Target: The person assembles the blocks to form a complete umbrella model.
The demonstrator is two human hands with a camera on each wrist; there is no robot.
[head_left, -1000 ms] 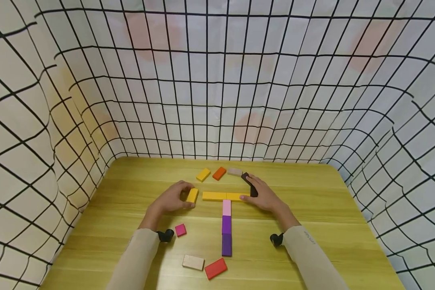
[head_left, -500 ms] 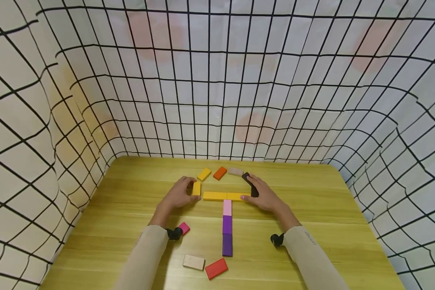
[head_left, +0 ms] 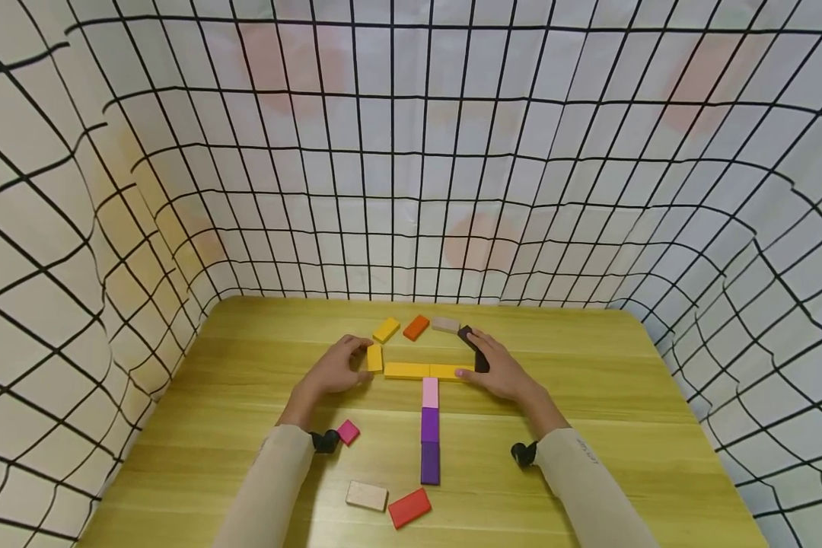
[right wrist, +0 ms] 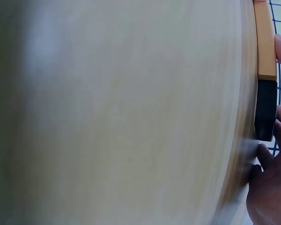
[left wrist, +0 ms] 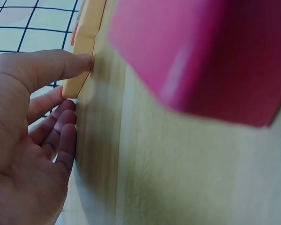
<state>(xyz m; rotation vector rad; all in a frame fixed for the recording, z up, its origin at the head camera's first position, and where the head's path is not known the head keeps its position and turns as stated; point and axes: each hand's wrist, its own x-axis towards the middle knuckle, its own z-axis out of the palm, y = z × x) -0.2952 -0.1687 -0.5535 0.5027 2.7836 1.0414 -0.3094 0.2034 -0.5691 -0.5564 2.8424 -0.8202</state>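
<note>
In the head view my left hand (head_left: 330, 368) pinches a yellow block (head_left: 374, 358) between thumb and fingers, at the left end of a row of two yellow blocks (head_left: 407, 371). The left wrist view shows the thumb pressed to that block's face. My right hand (head_left: 501, 371) lies over the row's right end, its thumb on the yellow and its fingers along two black blocks (head_left: 482, 362) that it partly covers. The right wrist view has a black block (right wrist: 266, 110) end to end with a yellow one. From the row a pink block (head_left: 430, 392) and two purple blocks (head_left: 430, 426) run toward me.
Behind the row lie a yellow block (head_left: 387, 330), an orange block (head_left: 416, 327) and a pale block (head_left: 445, 325). Nearer are a magenta block (head_left: 348, 432) beside my left wrist, a wooden block (head_left: 366, 495) and a red block (head_left: 409, 508). Black-grid cloth (head_left: 411, 175) walls the table.
My left hand has moved right and slightly away from me with the yellow block, turning it to stand against the row's left end. My right hand has stayed in place.
</note>
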